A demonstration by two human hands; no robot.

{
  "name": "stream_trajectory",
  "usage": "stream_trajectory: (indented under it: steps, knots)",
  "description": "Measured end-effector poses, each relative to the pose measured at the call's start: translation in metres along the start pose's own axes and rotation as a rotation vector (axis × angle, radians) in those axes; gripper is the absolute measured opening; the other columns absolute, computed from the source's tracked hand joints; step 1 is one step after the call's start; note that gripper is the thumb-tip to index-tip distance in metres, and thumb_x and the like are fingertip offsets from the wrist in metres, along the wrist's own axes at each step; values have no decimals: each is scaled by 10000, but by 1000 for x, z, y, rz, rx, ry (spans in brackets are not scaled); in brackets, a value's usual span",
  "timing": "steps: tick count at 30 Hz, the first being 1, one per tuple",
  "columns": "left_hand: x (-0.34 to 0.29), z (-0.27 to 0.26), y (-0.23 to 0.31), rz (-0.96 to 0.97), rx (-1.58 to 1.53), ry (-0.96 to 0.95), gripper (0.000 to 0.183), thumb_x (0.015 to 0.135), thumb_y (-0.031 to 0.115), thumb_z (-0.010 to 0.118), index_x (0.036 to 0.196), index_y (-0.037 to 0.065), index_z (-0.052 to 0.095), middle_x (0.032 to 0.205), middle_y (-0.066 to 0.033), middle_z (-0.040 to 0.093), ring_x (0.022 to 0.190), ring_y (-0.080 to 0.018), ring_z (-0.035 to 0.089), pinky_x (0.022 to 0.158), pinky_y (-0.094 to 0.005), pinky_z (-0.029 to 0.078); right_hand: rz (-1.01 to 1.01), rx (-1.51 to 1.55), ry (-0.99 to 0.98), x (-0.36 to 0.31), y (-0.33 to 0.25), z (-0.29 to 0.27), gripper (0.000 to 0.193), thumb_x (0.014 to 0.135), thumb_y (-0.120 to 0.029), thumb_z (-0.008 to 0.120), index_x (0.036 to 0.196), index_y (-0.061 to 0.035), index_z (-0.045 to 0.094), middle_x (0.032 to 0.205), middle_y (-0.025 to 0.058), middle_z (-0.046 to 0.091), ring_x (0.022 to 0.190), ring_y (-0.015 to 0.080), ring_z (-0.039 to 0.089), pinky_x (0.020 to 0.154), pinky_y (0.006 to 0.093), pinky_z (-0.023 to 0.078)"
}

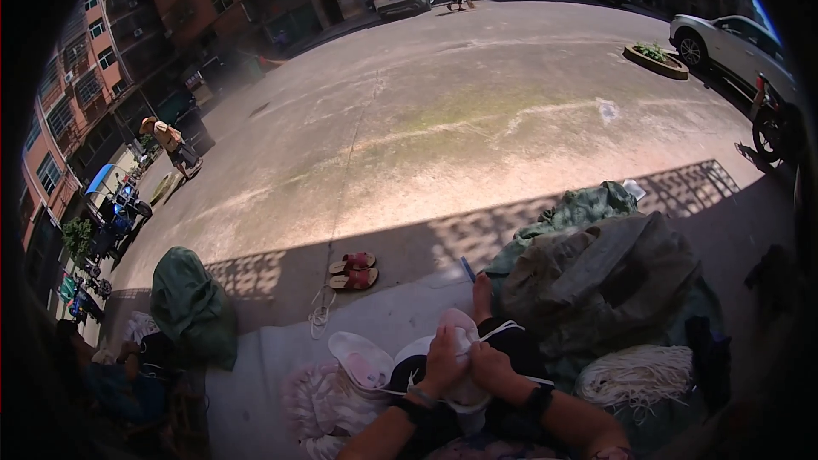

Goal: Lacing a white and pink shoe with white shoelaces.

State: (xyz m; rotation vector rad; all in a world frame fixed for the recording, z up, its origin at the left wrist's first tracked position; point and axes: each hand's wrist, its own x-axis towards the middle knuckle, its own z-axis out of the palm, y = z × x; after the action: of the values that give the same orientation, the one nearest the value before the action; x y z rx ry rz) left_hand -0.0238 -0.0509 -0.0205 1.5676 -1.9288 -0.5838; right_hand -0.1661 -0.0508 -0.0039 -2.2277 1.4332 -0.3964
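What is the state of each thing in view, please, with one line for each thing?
Pale pink cloth piece: held above the lap
Left hand: closed on this cloth
Right hand: closed against it, exact grip hidden
Red sandals: unworn, side by side, soles down
Green sack: bulging, upright
Grey-brown sack: slumped, creased
White cord bundle: loosely heaped
White car at the back: tailgate shut

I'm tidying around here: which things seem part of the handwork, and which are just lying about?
Likely in the work:
pale pink piece, in the left hand
white cord, at the right hand
bundle of white cords

Likely just lying about:
red sandals
blue strip
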Motion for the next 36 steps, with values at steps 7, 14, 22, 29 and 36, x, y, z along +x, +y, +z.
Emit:
stream_trajectory:
  steps: [7,14,22,29,36]
  knots:
    - [1,13,1,68,150,187,594,762,193,608,1240,-29,336,1253,-294,373,1070,-448,444,892,-464,391,-80,-122,14,-1,-7,-6,140,739,-113,517,829,-7,524,767,148,609,691,295,636,554,383,514]
    - [-3,14,-2,130,90,186,602,759,183,621,1246,-24,335,1261,-303,373,1119,-454,418,940,-452,368,-68,-137,90,-5,-4,-2,157,721,-139,529,828,-24,532,734,115,602,632,256,628,528,390,490]
    - [-12,14,-7,97,68,176,639,735,200,653,1251,-10,339,1260,-288,389,1130,-444,420,946,-451,366,-86,-229,165,-14,-5,11,144,717,-155,533,819,-54,526,709,91,590,589,198,618,489,347,479]
    - [2,-1,-1,168,232,181,539,709,249,678,1111,4,415,1183,-220,460,1037,-385,475,860,-454,380,-165,-70,12,0,12,-10,168,683,-83,552,839,-24,534,787,147,585,700,289,618,593,375,500]
    - [5,-6,12,431,419,183,207,663,191,655,767,77,517,870,-96,511,839,-264,497,702,-398,362,-124,73,50,5,24,0,134,708,-82,509,828,-61,566,788,141,575,732,320,597,643,418,480]
